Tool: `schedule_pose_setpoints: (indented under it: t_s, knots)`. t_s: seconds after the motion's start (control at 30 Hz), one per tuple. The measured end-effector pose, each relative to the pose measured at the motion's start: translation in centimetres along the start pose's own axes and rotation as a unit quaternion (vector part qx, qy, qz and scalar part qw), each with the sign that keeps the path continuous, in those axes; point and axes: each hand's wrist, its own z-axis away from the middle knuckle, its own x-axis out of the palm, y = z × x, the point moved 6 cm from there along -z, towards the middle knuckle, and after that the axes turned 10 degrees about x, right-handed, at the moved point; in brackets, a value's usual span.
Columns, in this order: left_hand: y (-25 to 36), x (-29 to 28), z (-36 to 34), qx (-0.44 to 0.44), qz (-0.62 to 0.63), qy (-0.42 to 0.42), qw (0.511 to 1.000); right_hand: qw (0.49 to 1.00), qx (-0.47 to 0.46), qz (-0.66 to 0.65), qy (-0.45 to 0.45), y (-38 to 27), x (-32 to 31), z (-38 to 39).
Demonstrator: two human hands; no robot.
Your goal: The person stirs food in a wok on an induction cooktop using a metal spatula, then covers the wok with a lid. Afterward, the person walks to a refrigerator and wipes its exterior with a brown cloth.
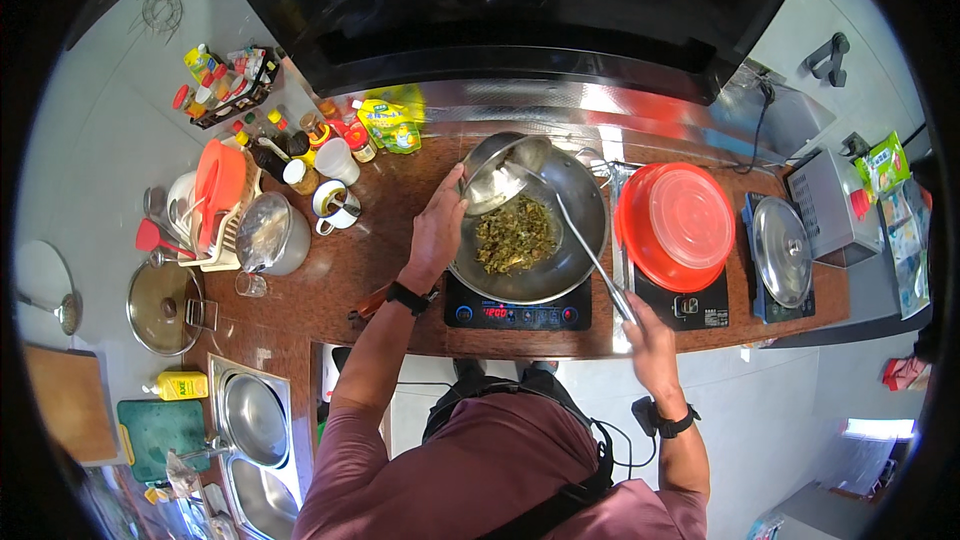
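Note:
My left hand (438,228) grips the rim of a metal bowl (484,162), which is tilted over the left far side of a wok (582,202). Something pale shows inside the bowl. My right hand (652,344) is closed around the handle of a long metal ladle (588,247), whose round head reaches into the bowl's mouth. Chopped dark-green cooked food (515,236) lies in the bottom of the wok. Under the wok is a black induction cooker (518,314) with its display lit.
Right of the wok stand a red plastic basin with a lid (678,225) and a lidded pan (782,252). At left are a white cup (336,206), a metal pot (274,234), sauce bottles (290,140), a dish rack (225,230) and a double sink (255,418).

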Motion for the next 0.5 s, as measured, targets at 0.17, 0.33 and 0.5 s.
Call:
schedule_pose_setpoints:
  t_s: [0.17, 0.33, 0.5]
  knots:
    - [0.9, 0.5, -0.1, -0.011, 0.014, -0.041, 0.999, 0.995, -0.058, 0.071, 0.048, -0.7, 0.2, 0.1]
    - [-1.4, -0.2, 0.6, 0.053, -0.054, 0.089, 0.993, 0.994, -0.064, 0.091, 0.018, -0.6, 0.3, 0.6]
    - [-8.4, 0.1, 5.5, -0.294, 0.24, 0.137, 0.915, 0.99, -0.029, 0.14, 0.007, -0.4, -0.2, 0.9]
